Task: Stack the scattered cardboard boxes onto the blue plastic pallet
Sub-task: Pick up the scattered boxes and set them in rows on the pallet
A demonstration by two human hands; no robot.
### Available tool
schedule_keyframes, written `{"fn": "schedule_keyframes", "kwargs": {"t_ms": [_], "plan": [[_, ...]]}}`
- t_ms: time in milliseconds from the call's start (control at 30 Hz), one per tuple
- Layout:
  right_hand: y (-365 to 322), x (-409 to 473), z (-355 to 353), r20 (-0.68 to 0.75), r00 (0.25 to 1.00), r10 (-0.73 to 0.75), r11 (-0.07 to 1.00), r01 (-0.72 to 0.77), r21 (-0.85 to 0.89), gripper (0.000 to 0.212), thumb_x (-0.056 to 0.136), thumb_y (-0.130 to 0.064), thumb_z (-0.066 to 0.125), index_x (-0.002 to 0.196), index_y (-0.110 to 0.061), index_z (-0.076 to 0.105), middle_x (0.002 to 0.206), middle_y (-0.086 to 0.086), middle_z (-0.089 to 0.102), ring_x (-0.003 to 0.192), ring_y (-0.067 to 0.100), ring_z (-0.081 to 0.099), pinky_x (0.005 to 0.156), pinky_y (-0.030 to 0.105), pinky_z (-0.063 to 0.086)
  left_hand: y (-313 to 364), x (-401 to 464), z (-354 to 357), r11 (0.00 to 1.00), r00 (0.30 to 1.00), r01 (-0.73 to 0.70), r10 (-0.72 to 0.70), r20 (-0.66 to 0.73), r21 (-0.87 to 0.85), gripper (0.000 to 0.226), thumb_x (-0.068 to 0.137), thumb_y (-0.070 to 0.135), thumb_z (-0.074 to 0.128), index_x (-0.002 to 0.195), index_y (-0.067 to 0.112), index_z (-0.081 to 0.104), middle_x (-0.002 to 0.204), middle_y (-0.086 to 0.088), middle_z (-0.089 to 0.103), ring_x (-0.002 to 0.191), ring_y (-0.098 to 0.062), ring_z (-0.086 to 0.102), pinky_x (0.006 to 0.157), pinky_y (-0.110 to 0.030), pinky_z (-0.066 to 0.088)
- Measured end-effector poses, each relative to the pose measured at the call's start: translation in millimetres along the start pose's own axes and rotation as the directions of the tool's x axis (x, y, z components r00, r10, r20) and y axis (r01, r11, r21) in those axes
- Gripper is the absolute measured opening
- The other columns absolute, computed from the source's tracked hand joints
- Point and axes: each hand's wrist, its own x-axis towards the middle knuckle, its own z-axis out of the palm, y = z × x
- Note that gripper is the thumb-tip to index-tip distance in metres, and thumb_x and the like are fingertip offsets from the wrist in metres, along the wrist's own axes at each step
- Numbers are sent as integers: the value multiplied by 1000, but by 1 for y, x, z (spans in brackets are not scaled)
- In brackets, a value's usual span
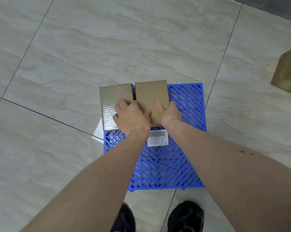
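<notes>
A blue plastic pallet [178, 158] with a lattice top lies on the tiled floor in front of me. Two cardboard boxes stand side by side at its far left corner. The left box [113, 99] has shiny tape along its top. The right box [151, 96] is plain brown and a little taller. My left hand [132, 117] lies over the gap between them, fingers down on the left box, thumb against the right one. My right hand [169, 112] grips the right box's near right corner, thumb on top.
A third cardboard box [288, 71] sits on the floor at the right edge. A white barcode label [157, 137] is stuck on the pallet. A white sheet [98, 133] pokes out under the pallet's left side. My black shoes [185, 216] stand at the pallet's near edge.
</notes>
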Motion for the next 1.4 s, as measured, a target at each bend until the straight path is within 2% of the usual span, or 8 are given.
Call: {"fn": "schedule_keyframes", "kwargs": {"t_ms": [233, 433, 500, 600, 667, 800, 1000, 1400], "plan": [[-7, -2, -8, 38, 997, 67, 993, -62, -105, 74, 93, -58, 45, 146, -12, 26, 140, 14, 48, 126, 34, 47, 94, 42, 40, 0, -2, -6, 1000, 1000, -3, 3, 5, -17, 46, 81, 50, 66, 114, 19, 58, 121, -3, 49, 117, -23, 42, 96, -37, 31], [-5, -35, -55, 2, 998, 56, 991, -56, -126, 69, 94, -57, 43, 141, -7, 33, 127, 13, 56, 107, 28, 56, 79, 38, 46, 17, -24, -41, 999, 999, -36, 36, -3, -5, 47, 88, 46, 58, 124, 18, 51, 124, -5, 52, 120, -25, 43, 99, -41, 30], [-3, -53, -77, -34, 998, 56, 990, -60, -124, 66, 94, -55, 44, 138, -6, 39, 128, 12, 56, 108, 29, 55, 76, 34, 40, 28, -41, -57, 998, 998, -61, 61, 26, 0, 46, 89, 47, 56, 124, 18, 51, 125, -4, 52, 121, -25, 44, 100, -41, 30], [4, -82, -114, -77, 997, 32, 990, -42, -133, 64, 93, -54, 47, 131, -3, 44, 128, 16, 57, 116, 32, 54, 86, 37, 42, 50, -70, -79, 990, 987, -137, 138, 86, -19, 46, 90, 46, 54, 127, 19, 49, 129, -3, 51, 123, -24, 44, 101, -41, 28], [9, -100, -142, -105, 994, 20, 988, -36, -150, 64, 93, -53, 49, 133, -3, 43, 130, 18, 56, 121, 34, 53, 95, 38, 41, 68, -89, -94, 981, 972, -196, 196, 132, -16, 47, 91, 45, 54, 129, 19, 47, 130, -3, 50, 124, -24, 44, 101, -42, 30], [24, -131, -206, -201, 979, 21, 992, -46, -120, 65, 92, -50, 51, 138, -7, 39, 137, 18, 51, 126, 34, 49, 101, 39, 40, 109, -129, -121, 949, 927, -315, 310, 210, -13, 45, 93, 45, 51, 128, 17, 47, 130, -5, 50, 123, -27, 45, 97, -45, 33], [84, -177, -296, -321, 941, 108, 994, -113, 5, 66, 92, -50, 51, 140, -8, 36, 136, 19, 50, 127, 36, 48, 100, 40, 39, 167, -203, -130, 876, 850, -482, 461, 254, 22, 46, 94, 44, 48, 129, 15, 46, 130, -7, 52, 125, -28, 42, 99, -45, 34], [270, -233, -486, -389, 901, 192, 981, -179, 70, 62, 94, -53, 47, 135, -7, 42, 132, 17, 52, 123, 35, 49, 97, 39, 40, 296, -402, -52, 834, 787, -552, 520, 332, 2, 43, 93, 48, 48, 123, 18, 51, 124, -4, 55, 120, -27, 47, 95, -43, 35]]}}
